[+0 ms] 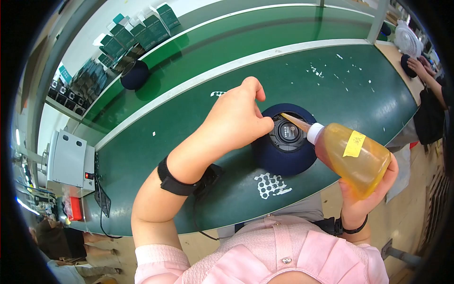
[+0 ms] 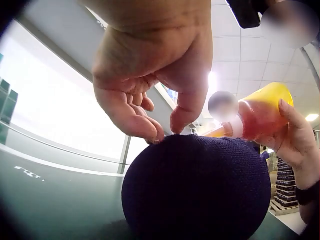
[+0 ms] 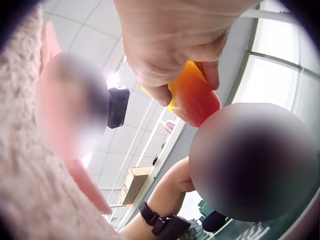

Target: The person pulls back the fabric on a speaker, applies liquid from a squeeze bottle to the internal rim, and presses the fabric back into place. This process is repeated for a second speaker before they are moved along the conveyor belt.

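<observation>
A round navy fabric-covered speaker (image 1: 283,158) rests on the green bench, its round opening facing up with a dark driver (image 1: 288,131) inside. My right hand (image 1: 369,182) grips a translucent squeeze bottle (image 1: 345,146) of amber liquid with a yellow label. Its tapered nozzle (image 1: 295,122) points left into the opening, near the inner rim. My left hand (image 1: 239,116) is bent over the speaker's left side. In the left wrist view, its thumb and forefinger tips are at the top edge of the fabric (image 2: 195,185); I cannot tell whether they pinch it.
White perforated scraps (image 1: 270,185) lie before the speaker. Behind a white rail, another dark round speaker (image 1: 135,75) and green boxes (image 1: 142,33) stand at back left. A grey metal box (image 1: 70,161) with a cable is at left. Another person's hand (image 1: 418,66) is at far right.
</observation>
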### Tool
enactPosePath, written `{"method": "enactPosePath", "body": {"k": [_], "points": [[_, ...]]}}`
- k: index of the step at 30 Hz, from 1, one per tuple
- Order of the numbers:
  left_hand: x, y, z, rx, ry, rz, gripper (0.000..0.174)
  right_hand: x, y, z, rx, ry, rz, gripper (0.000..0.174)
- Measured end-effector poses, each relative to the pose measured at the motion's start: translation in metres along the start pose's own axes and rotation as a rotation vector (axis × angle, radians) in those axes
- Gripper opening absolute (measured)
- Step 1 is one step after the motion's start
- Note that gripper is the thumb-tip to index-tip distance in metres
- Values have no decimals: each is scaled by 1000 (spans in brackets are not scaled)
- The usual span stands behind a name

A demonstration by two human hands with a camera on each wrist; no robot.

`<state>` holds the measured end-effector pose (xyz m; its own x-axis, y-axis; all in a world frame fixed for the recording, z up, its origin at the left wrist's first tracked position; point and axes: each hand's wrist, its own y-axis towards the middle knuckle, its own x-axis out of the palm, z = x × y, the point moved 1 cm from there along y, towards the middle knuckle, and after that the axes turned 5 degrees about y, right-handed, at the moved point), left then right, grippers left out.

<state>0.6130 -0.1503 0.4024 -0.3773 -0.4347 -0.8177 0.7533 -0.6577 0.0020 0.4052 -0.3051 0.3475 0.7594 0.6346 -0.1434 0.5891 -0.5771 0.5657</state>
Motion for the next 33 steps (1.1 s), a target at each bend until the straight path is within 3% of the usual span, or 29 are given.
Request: {"method": "enactPosePath", "body": {"k": [4, 7, 9, 11, 13, 17, 24, 26, 33], "points": [[-1, 7, -2, 22, 62, 60, 25, -6, -1, 2, 15, 20, 13, 92], [3, 21, -4, 183, -172, 106, 16, -7, -1, 2, 9, 23, 22, 92], [5, 32, 1, 334, -195, 10, 13, -4, 0, -1, 47, 75, 38, 92], [4, 41, 9, 368, -201, -42, 12, -4, 0, 0, 29, 74, 24, 92], [5, 50, 16, 469, -65, -116, 11, -6, -1, 0, 11, 73, 10, 91], [1, 55, 27, 521, 159, -250, 13, -11, -2, 1, -11, 115, -43, 93], [3, 51, 33, 602, 269, -265, 20, -9, 2, 1, -173, 137, -145, 94], [8, 51, 31, 699, 358, -157, 26, -9, 1, 1, -183, 152, -149, 94], [13, 51, 28, 710, 279, -27, 32, -8, -3, 4, -262, 180, -196, 92]]}}
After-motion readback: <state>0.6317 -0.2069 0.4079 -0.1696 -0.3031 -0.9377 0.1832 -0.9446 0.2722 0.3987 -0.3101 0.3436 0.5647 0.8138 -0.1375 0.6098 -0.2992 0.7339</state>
